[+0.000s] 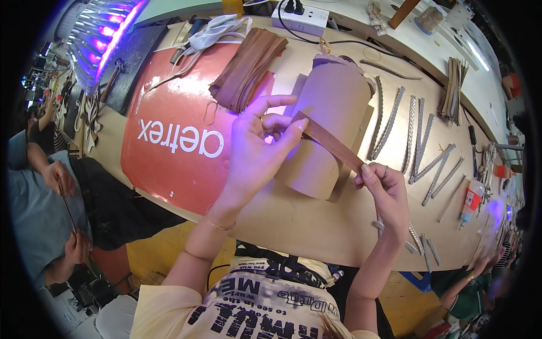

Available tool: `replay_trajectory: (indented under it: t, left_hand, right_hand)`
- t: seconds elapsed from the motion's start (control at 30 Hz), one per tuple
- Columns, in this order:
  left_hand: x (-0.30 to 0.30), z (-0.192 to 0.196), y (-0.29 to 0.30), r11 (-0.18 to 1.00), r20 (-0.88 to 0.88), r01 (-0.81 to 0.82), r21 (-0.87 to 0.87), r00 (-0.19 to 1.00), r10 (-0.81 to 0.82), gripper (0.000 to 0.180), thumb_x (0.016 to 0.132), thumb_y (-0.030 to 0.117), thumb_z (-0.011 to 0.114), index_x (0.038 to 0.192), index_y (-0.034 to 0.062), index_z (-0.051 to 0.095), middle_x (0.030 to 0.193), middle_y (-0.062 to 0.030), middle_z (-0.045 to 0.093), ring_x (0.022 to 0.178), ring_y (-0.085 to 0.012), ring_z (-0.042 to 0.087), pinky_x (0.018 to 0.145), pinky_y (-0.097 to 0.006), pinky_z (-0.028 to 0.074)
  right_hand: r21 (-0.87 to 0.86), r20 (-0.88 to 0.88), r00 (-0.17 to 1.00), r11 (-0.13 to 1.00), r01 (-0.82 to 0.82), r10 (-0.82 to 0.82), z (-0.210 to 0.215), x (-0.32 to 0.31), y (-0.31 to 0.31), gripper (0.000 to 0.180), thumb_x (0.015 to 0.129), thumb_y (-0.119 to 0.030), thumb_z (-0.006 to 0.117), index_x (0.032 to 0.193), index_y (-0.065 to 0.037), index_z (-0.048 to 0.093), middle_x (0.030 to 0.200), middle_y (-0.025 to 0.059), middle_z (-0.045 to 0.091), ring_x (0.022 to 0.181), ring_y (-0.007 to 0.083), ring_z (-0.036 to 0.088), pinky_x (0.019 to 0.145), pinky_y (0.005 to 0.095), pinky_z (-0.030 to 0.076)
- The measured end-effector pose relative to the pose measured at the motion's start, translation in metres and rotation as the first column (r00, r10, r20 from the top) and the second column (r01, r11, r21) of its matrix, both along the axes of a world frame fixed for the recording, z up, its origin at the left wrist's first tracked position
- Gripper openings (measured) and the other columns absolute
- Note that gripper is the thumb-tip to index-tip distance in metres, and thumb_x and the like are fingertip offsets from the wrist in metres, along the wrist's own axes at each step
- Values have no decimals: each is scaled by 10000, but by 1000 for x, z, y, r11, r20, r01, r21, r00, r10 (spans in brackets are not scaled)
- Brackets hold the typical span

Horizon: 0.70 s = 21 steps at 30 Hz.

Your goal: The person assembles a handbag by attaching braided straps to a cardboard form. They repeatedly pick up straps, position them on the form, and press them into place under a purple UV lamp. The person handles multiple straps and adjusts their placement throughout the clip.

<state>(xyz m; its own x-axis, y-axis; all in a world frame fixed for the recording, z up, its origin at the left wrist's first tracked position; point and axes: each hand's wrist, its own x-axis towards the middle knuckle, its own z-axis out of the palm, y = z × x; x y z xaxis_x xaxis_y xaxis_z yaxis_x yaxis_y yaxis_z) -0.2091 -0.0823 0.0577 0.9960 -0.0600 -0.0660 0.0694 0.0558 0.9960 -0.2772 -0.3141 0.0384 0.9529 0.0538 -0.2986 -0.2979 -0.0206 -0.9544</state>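
Observation:
A narrow brown leather strip [333,143] is stretched between my two hands. Its upper left end is pinched between the thumb and fingers of my left hand [262,138]. At the lower right end, my right hand [387,192] grips it with thumb and fingers. Beneath the strip stands a rounded form covered in tan paper [322,101], lying lengthwise on the table. A stack of similar brown leather strips [248,68] rests on a red printed sheet [169,152], beyond my left hand.
Several braided grey strips [420,135] lie to the right, near a small glue bottle [471,204]. A strip bundle [453,90] and a white power strip [300,20] are farther back. A lit lamp [104,42] hangs at upper left. A co-worker's hands [59,178] are at left.

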Motion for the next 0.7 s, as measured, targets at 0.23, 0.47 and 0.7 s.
replay_trajectory:
  t: [0.23,0.47,0.7]
  left_hand:
    - [-1,-4,-3,998,-28,-16,-55,999,14,416,842,-40,698,1229,-28,544,796,-18,662,734,-50,597,647,-176,464]
    - [-2,-10,1,998,-60,-63,23,996,65,519,820,-49,705,1293,-28,492,857,-73,679,705,-71,604,577,-168,440]
    - [3,-19,9,992,-63,15,-123,998,-23,483,874,-35,646,1319,-67,461,954,-124,676,887,-138,647,825,-225,506]
  right_hand:
    - [-310,-58,990,945,104,-128,-2,-16,-14,235,923,-227,665,914,8,681,771,11,634,709,81,542,645,237,417]
    - [-581,140,812,617,531,-566,4,-89,-50,193,886,-157,694,1018,-19,670,843,10,640,784,87,577,704,244,428]
    - [-795,116,942,539,278,-314,6,-129,-48,298,797,-191,775,1023,-36,659,964,88,644,932,215,608,822,347,470]
